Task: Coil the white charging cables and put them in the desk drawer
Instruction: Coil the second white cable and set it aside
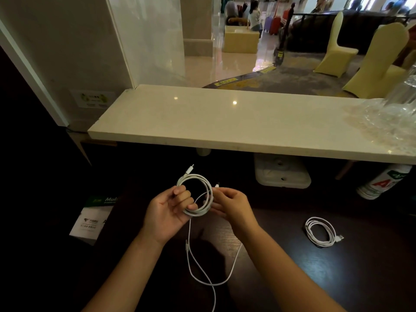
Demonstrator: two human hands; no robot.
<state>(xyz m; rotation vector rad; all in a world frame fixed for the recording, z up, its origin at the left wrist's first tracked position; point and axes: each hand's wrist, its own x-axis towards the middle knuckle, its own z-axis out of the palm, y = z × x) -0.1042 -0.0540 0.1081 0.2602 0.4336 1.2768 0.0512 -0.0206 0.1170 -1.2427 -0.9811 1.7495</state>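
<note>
While the left hand (167,212) clamps its fingers (183,195) on a half-wound white cable (198,194) above the dark tabletop (360,266), the right hand (231,204) pinches the loop's far side. Its limp, light tail (202,266) dangles; grip it near the coil. A finished coil (320,231) lies right.

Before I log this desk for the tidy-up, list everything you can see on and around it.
Held cable: 1, white, part coiled between both hands, tail hanging to the desk.
Coiled cable: 1, white, on the desk, right.
Paper box: 1, white and green, left.
Counter: 1, cream, above the desk.
Bottle: 1, white, lying far right.
Chairs: 2, yellow covers, beyond the counter.
Left hand: closed on the coil.
Right hand: fingers pinching the cable.
</note>
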